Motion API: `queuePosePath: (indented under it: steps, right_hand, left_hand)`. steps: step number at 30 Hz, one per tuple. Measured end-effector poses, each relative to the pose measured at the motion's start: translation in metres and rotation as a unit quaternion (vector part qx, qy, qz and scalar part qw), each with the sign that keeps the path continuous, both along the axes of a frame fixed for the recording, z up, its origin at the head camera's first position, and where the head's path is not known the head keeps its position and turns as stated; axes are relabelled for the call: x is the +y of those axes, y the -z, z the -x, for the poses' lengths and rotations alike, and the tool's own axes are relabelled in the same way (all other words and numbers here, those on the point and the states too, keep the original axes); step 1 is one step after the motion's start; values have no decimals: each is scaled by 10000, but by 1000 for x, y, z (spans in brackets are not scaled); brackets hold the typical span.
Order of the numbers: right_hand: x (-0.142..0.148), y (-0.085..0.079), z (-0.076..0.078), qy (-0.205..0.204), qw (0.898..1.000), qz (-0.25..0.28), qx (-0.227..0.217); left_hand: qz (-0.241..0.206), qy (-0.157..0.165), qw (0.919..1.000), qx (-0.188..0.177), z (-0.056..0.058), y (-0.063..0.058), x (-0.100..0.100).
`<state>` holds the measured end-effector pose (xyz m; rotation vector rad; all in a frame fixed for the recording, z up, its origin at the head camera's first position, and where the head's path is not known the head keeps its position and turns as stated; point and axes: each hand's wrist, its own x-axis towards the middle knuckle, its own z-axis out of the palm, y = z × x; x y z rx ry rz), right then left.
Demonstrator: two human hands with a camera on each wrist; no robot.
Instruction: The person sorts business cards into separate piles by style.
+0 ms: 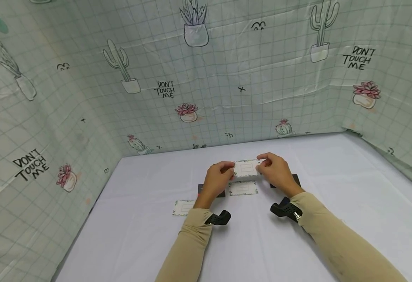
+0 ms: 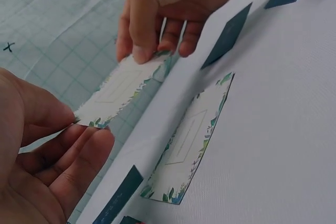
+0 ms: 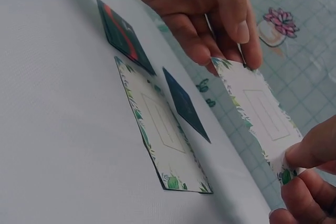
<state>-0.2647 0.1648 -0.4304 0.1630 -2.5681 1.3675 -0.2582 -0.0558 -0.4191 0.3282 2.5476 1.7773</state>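
Above the table, a white card with a leafy green border [image 1: 247, 168] is held between both hands, face up. My left hand [image 1: 217, 179] pinches its left end between thumb and fingers. At the opposite end, my right hand [image 1: 277, 173] pinches the card, the thumb lying on its face in the right wrist view. Just below it on the table lies a second leafy-bordered card [image 2: 189, 142], apart from the held one. A dark card with a red stripe [image 3: 123, 36] lies close to the left hand, partly hidden by it in the head view.
Another leafy-bordered card [image 1: 183, 208] lies left of my left forearm. A dark card [image 1: 295, 179] is partly covered by my right wrist, and a dark blue card [image 3: 185, 106] lies beyond the second white card. A printed cloth [image 1: 213, 78] hangs behind the white table [image 1: 149, 243].
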Motion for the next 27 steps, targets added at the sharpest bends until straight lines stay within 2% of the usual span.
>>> queuePosePath:
  steps: [8, 16, 22, 27]
  right_hand:
    - [-6, 3, -3, -201, 9998, -59, 11]
    - [-8, 4, -7, -302, 9994, -139, 37]
    - [-7, 5, -12, -426, 9989, -158, -125]
    - [-3, 7, -16, -384, 9987, -281, -155]
  left_hand:
    - [114, -172, 9997, -102, -6, 4, -9]
    - [138, -28, 9999, -89, -13, 4, -15]
    - [202, 17, 9997, -156, -17, 6, -17]
    - [271, 161, 9994, -150, -20, 7, -17]
